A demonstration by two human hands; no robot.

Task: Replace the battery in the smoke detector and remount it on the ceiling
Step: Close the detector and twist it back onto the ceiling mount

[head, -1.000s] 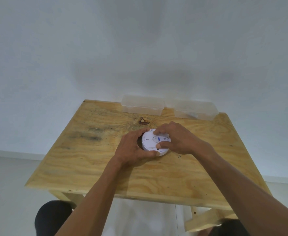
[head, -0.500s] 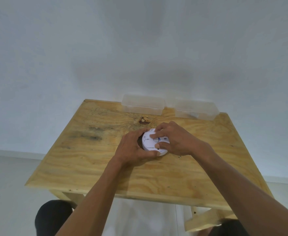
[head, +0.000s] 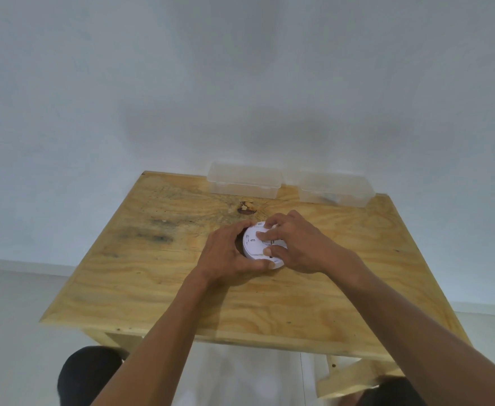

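Both hands were on the white smoke detector, which lay flat near the middle of the plywood surface. The left hand gripped it from the left side, its fingers curled over the far rim and its thumb wrapped along the near edge. The right hand came over it from the right: its fingers were bent down onto the upturned face, the tips pressing near the centre, while the thumb sat against the near part of the face. Whether those fingers were pinching some small part of the detector or only pressing on it could not be told, since the hand covered that spot. Faint markings showed on the exposed left portion of the face, too small to read.

At the far edge of the surface, against the pale wall, stood two clear plastic boxes side by side: the left box and the right box, the latter with something small and dark inside, too blurred to identify. A dark knot in the wood lay between the left box and the detector. Both forearms reached in from the bottom of the view.
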